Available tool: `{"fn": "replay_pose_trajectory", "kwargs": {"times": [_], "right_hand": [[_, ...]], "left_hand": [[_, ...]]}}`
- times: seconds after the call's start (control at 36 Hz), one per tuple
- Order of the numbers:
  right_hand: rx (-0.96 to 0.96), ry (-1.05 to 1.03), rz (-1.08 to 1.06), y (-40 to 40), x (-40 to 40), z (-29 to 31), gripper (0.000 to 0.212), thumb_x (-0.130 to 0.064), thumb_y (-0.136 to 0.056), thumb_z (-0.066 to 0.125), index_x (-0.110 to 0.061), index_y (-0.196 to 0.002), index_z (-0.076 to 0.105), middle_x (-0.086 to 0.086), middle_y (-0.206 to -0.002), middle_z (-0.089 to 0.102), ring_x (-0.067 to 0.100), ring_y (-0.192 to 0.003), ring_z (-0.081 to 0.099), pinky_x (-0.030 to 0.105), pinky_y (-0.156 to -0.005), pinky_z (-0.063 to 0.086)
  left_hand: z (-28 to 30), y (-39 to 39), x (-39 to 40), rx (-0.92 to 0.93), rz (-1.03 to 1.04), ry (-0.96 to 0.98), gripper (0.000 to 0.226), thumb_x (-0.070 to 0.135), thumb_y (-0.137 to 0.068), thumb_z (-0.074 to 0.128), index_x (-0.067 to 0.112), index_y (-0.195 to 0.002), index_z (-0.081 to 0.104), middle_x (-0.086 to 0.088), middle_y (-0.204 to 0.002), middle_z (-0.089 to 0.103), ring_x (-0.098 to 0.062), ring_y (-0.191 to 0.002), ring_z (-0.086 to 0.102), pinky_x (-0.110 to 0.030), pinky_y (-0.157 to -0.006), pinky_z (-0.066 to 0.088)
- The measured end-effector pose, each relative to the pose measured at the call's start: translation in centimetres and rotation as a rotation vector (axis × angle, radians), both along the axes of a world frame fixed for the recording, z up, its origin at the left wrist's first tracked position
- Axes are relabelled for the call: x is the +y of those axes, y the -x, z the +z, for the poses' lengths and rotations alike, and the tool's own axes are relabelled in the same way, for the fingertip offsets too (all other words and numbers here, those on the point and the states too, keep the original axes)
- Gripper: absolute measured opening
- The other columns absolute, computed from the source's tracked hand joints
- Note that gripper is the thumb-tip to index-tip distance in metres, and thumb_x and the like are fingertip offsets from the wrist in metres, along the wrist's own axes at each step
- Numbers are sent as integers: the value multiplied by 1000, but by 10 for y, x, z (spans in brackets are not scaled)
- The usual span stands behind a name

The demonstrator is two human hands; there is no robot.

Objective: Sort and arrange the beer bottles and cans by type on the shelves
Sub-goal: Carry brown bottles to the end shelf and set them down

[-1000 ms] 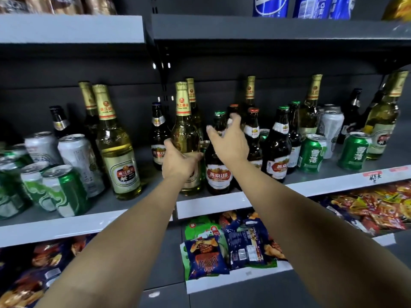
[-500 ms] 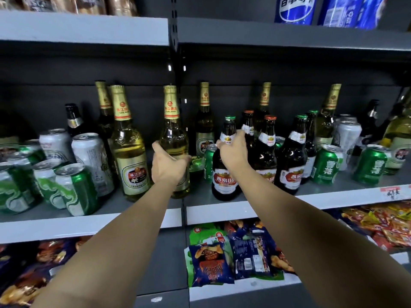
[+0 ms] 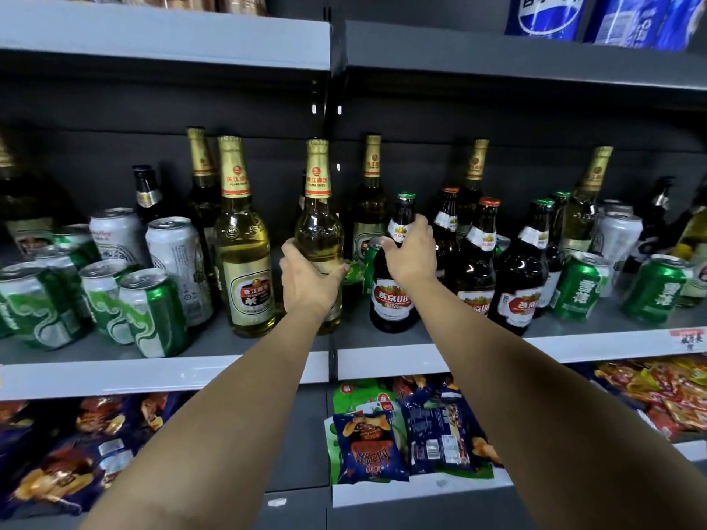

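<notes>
My left hand (image 3: 306,285) grips the body of a clear gold-foil beer bottle (image 3: 318,223), standing at the shelf joint beside a matching gold-foil bottle (image 3: 245,262). My right hand (image 3: 411,254) grips the neck and shoulder of a dark green-capped bottle (image 3: 392,300) with a red and white label. To its right stand more dark bottles (image 3: 516,285) of the same kind. Further gold-foil bottles (image 3: 371,208) stand at the back. Green cans (image 3: 153,315) and silver cans (image 3: 176,258) crowd the left; other green cans (image 3: 574,288) stand on the right.
The grey middle shelf (image 3: 160,372) carries all the beer. The shelf above (image 3: 497,59) holds blue cola packs (image 3: 547,13). Snack bags (image 3: 367,445) fill the shelf below. A price tag (image 3: 688,338) sticks on the right shelf edge.
My left hand has carried the clear gold-foil bottle leftward to the shelf joint, nearer its matching bottle. My right hand closed round the dark bottle's neck. The view has shifted left.
</notes>
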State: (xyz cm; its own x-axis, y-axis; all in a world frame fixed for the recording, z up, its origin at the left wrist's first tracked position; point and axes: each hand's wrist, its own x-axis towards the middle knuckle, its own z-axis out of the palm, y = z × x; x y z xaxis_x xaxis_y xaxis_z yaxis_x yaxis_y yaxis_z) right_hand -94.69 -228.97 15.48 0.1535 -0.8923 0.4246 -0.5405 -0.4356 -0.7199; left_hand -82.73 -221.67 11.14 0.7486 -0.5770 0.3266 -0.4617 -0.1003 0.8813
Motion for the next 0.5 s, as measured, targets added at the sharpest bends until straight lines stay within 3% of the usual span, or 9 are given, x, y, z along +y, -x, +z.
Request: {"fn": "replay_pose_trajectory", "kwargs": {"times": [0.14,0.28,0.5], "right_hand": [[100,43,-69,6,18,-6,76,-24,-92,64,-9,-150,18,10,-147,35,29,-134,36,40,-99,40],[188,94,-163,11,35,-21,72,-24,-91,64,-10,-148,23,11,-146,35,30,-132,36,42,-103,40],[303,82,-158,20,65,-54,61,-25,-93,57,-11,-145,28,10,-148,31,30,-132,34,42,-104,37]], "left_hand": [[-9,2,9,-2,-24,-77,92,28,-78,79,14,-146,19,-13,-140,38,-33,-127,44,-42,-101,39],[-21,5,19,24,-23,-165,87,29,-80,77,10,-145,22,-17,-138,40,-37,-125,45,-45,-100,41],[-33,9,53,-66,-21,-288,58,37,-87,66,4,-129,42,-18,-129,49,-37,-119,51,-49,-95,46]]}}
